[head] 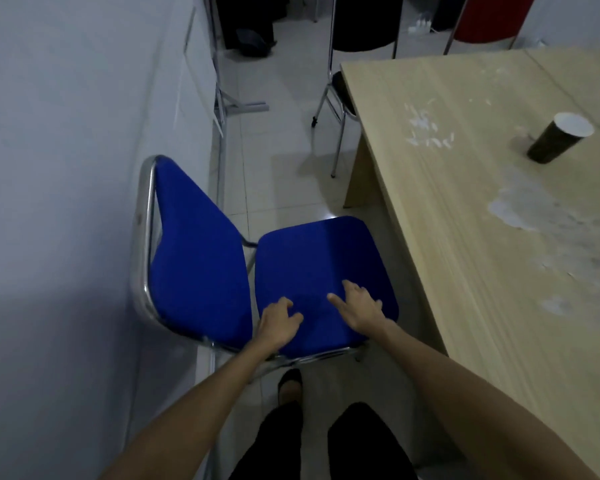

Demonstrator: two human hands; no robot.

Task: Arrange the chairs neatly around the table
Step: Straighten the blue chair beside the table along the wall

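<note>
Hands: both are laid on the near edge of the blue chair's seat (323, 282); the left hand (278, 323) is curled over the seat edge near the backrest, fingers bent, while the right hand (359, 311) is spread flatter, nearer the table side.
Grip: neither hand can be called a full clasp; the undersides of the fingers are hidden by the cushion, so it cannot be told whether the frame beneath is gripped.
Blue chair: it is placed side-on between the wall (66, 168) and the table (482, 237), its backrest (198, 251) turned toward the wall and its seat corner just beside the table edge, not tucked under.
Other chairs: a black chair (340, 95) is seen at the far corner of the table, partly tucked; another black one and a red chair (485, 19) are set beyond the far end (only partly in frame).
Table top: a dark paper cup (558, 138) is standing near the far right, well apart from the chair, among white smears.
Step judged: the blue chair is probably about to be turned and slid in toward the table.
Risk, wall: in the narrow gap the chrome frame (146, 237) could be scraped against the wall if the chair is swung wide.
Risk, table: the seat corner could be knocked into the table edge, and the cup might be jolted.
Risk, feet: a foot (290, 384) is placed just behind the chair frame and could be caught if the chair is pulled back.
Risk, hold: with the hands only resting on smooth fabric, slipping is possible.
</note>
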